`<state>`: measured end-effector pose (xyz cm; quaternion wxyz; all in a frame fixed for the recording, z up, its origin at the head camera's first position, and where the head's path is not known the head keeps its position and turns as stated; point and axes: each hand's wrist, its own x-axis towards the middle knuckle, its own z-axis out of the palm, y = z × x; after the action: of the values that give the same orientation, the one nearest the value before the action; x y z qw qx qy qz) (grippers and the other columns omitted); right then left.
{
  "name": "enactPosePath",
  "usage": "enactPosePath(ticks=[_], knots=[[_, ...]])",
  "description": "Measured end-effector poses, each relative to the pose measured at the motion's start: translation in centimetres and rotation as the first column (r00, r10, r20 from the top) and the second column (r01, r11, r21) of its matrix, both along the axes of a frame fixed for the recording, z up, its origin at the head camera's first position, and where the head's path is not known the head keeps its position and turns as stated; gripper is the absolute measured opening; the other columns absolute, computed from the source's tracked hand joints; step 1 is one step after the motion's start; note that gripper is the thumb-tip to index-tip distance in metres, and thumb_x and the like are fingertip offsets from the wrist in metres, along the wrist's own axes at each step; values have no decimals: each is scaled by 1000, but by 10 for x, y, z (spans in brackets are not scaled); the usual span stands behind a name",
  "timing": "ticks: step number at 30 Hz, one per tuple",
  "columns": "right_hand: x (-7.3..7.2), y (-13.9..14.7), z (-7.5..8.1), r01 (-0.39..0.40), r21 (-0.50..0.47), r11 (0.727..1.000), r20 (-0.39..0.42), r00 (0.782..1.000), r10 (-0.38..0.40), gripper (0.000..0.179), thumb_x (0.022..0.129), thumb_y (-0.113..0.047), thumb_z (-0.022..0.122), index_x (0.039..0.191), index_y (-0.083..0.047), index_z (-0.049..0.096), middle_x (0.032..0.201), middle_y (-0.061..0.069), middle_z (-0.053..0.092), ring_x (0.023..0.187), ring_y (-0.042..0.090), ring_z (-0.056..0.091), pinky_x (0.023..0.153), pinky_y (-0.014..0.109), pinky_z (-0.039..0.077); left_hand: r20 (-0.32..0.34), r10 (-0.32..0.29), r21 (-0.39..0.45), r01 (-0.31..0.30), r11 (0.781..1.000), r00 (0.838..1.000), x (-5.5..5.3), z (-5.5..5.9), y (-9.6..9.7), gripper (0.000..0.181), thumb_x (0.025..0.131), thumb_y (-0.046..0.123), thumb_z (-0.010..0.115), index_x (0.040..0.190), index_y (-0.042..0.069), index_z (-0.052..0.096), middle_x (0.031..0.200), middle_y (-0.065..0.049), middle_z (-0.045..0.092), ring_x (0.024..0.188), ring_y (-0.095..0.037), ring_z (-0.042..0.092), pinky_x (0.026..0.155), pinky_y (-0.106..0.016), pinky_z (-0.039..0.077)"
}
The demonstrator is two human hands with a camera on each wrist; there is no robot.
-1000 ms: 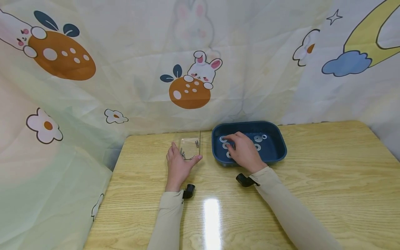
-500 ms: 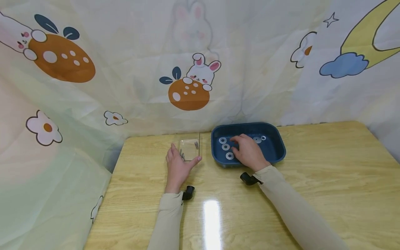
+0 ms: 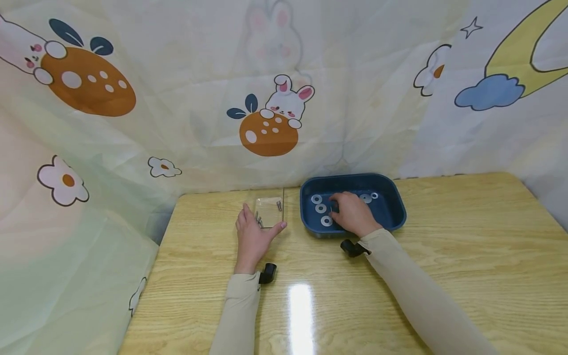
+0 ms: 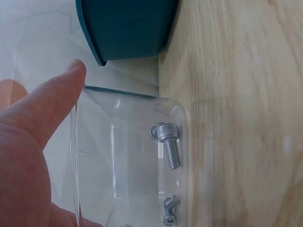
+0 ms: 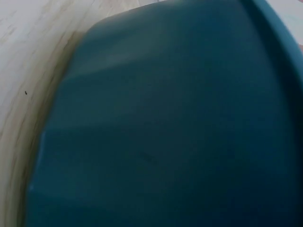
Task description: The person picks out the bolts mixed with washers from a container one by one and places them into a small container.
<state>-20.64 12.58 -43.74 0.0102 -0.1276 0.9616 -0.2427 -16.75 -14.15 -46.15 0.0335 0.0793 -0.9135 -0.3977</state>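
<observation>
Printed cloth (image 3: 195, 143) hangs at twelve o'clock behind your wooden table (image 3: 466, 256) (rabbits, fruit, flowers and a yellow moon, if you look up). Your left hand (image 3: 252, 241) is at seven o'clock to the clear box (image 4: 135, 161), thumb and fingers spread wide, with the thumb at its rim. Inside the box you have metal screws: a stout one (image 4: 173, 151) at two o'clock as the head view sees it, and smaller ones (image 4: 170, 210) at eight.

At three o'clock from the box, just beside it but not touching, stands the blue tray (image 3: 385, 211). Your right hand (image 3: 352, 212) reaches in over its near rim, fingers curved, a dark gap between thumb and forefinger; you cannot tell whether they pinch anything, since the right wrist view gives only the tray's outer wall and some table. Three washers (image 3: 320, 208) lie from nine round to eight o'clock in the tray, and more sit near two.
</observation>
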Motion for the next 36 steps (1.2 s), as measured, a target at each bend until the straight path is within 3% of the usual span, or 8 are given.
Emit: enactPosePath(ticks=[12,17,24,31,36], knots=[[-10,-5,-4,39,64,997,129,991,-47,44,90,-16,75,130,0,65,102,13,69,92,29,65,81,47,54,5,2,18,-2,1000,1000,0,2,1,129,76,54,84,159,-3,4,161,-24,16,148,-38,15,117,-54,24],[-11,-5,-6,15,73,997,122,992,-23,41,89,-14,75,127,1,67,113,17,70,102,34,67,87,51,53,8,2,15,-2,1000,1000,0,2,1,129,76,54,84,159,-3,4,162,-24,15,148,-38,14,117,-53,23],[-11,-3,-7,-8,74,997,112,994,0,32,91,-9,71,121,3,70,105,17,72,95,31,68,85,48,54,5,-3,1,3,1000,1000,0,1,0,130,75,56,84,159,-4,5,162,-24,15,147,-39,16,117,-53,24],[-11,-4,-5,-6,69,998,137,991,-3,27,92,-5,68,118,1,72,121,23,68,106,38,66,88,50,54,0,-5,4,5,1000,1000,0,1,0,130,75,57,83,159,-4,4,161,-24,16,147,-39,16,117,-53,24],[-12,-4,-6,-5,71,997,138,990,-5,24,91,-3,64,113,0,73,120,22,68,103,36,66,86,49,54,-5,-6,-2,6,1000,1000,0,0,-1,131,75,58,83,159,-5,5,161,-25,17,147,-40,17,116,-54,24]])
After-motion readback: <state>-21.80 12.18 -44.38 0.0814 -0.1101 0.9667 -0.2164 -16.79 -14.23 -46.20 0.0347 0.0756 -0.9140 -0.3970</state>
